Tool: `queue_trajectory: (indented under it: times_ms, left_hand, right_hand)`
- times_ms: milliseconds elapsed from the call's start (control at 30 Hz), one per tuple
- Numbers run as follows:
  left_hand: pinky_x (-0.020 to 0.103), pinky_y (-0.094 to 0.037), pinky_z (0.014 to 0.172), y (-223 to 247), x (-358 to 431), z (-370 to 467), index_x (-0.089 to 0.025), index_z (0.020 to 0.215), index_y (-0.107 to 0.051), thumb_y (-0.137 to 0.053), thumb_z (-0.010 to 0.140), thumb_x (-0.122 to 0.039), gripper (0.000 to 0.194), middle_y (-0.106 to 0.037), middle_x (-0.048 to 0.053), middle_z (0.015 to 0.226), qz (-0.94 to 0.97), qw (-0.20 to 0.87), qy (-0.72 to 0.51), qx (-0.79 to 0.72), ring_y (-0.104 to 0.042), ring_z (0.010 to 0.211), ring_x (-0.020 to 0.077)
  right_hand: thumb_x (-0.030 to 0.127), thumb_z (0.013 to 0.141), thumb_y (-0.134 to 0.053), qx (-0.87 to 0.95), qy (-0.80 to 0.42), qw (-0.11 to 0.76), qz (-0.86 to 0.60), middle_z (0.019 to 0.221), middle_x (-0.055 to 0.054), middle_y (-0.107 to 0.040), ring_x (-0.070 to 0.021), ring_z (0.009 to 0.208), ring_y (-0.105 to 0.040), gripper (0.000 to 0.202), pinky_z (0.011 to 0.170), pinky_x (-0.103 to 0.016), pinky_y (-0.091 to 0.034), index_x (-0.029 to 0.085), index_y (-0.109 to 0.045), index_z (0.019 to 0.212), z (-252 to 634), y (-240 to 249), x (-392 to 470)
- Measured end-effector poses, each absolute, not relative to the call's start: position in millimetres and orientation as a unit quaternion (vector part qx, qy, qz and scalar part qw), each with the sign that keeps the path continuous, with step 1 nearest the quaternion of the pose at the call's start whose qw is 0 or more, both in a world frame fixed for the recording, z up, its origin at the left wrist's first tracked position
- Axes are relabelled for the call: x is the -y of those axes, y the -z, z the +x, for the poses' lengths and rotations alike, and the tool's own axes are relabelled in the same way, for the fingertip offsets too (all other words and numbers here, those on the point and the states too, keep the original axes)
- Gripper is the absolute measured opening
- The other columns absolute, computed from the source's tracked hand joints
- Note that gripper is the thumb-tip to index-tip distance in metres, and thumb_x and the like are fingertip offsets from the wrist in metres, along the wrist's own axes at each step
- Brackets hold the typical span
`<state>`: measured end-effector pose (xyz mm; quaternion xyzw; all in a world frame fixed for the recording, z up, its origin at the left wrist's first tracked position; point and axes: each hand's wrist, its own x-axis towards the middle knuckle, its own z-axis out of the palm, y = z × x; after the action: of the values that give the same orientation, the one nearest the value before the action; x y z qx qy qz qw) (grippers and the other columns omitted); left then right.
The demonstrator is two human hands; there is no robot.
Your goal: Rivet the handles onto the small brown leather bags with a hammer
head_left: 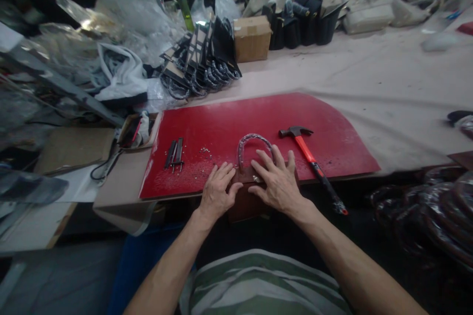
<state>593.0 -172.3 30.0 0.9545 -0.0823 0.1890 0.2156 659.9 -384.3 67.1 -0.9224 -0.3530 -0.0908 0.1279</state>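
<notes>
A brown bag piece (pixel 244 202) lies over the front edge of the red board (pixel 221 118), its lower part hanging down. Its curved handle (pixel 254 136), wrapped in clear plastic, arches away from me on the board. My left hand (pixel 219 190) rests flat at the piece's left side, fingers stretched out. Spread over the right side is my right hand (pixel 279 179), its fingers beside and partly covering the handle's right end. A small shiny metal fitting (pixel 255 178) shows between the hands. The claw hammer (pixel 305 148) lies right of my right hand, its grip past the board's edge.
Dark metal punches (pixel 176 153) and scattered small bits (pixel 205 150) lie on the board's left. Behind stand black bag pieces (pixel 207 59), a cardboard box (pixel 252 39) and black bags (pixel 303 19). Plastic-wrapped brown handles (pixel 436 206) are heaped at right.
</notes>
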Motion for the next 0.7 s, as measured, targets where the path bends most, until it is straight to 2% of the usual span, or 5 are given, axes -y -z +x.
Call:
queue_trajectory:
  times_ms: [167,267,467,533,700]
  left_hand:
    - [0.056,-0.045,0.117,-26.1,172.3,593.9,-0.012,0.125,-0.065,-0.059,0.095,-0.028,0.034,-0.066,0.015,0.136,0.953,0.200,-0.210,0.088,-0.058,0.133,0.0299]
    - [0.056,-0.047,0.114,-19.1,173.4,594.8,-0.011,0.124,-0.064,-0.055,0.097,-0.026,0.032,-0.068,0.016,0.133,0.949,0.167,-0.246,0.105,-0.060,0.131,0.0305]
    - [0.056,-0.049,0.112,-4.0,181.5,599.7,-0.006,0.134,-0.053,-0.049,0.095,-0.010,0.040,-0.070,0.020,0.125,0.926,0.124,-0.340,0.110,-0.063,0.127,0.0320]
    - [0.053,-0.051,0.111,-3.4,185.0,600.8,-0.005,0.141,-0.046,-0.047,0.093,-0.007,0.048,-0.069,0.022,0.125,0.917,0.146,-0.361,0.086,-0.062,0.129,0.0312]
    - [0.039,-0.059,0.100,-10.1,185.3,597.8,-0.009,0.153,-0.030,-0.050,0.096,-0.012,0.060,-0.062,0.024,0.136,0.896,0.256,-0.364,0.013,-0.067,0.120,0.0252]
  right_hand:
    - [0.043,0.077,-0.085,0.406,0.016,0.222,-0.886,0.140,-0.010,-0.060,-0.0332,0.135,-0.047,0.065,0.115,-0.056,-0.033,0.017,-0.064,0.132,680.1,-59.9,384.0]
    - [0.033,0.076,-0.083,0.431,0.034,0.291,-0.854,0.140,-0.013,-0.060,-0.0344,0.136,-0.046,0.063,0.115,-0.060,-0.033,0.016,-0.063,0.133,684.2,-54.1,391.3]
    - [0.040,0.085,-0.078,0.351,0.117,0.552,-0.747,0.135,-0.011,-0.062,-0.0287,0.132,-0.051,0.052,0.114,-0.051,-0.041,0.023,-0.062,0.131,687.0,-50.6,400.2]
    - [0.043,0.085,-0.078,0.344,0.108,0.547,-0.755,0.135,-0.011,-0.061,-0.0294,0.132,-0.050,0.053,0.114,-0.051,-0.041,0.022,-0.063,0.131,688.6,-50.6,399.1]
    - [0.047,0.073,-0.087,0.388,0.085,0.355,-0.847,0.139,-0.013,-0.057,-0.0377,0.137,-0.041,0.061,0.115,-0.062,-0.033,0.020,-0.069,0.124,687.2,-49.2,389.5]
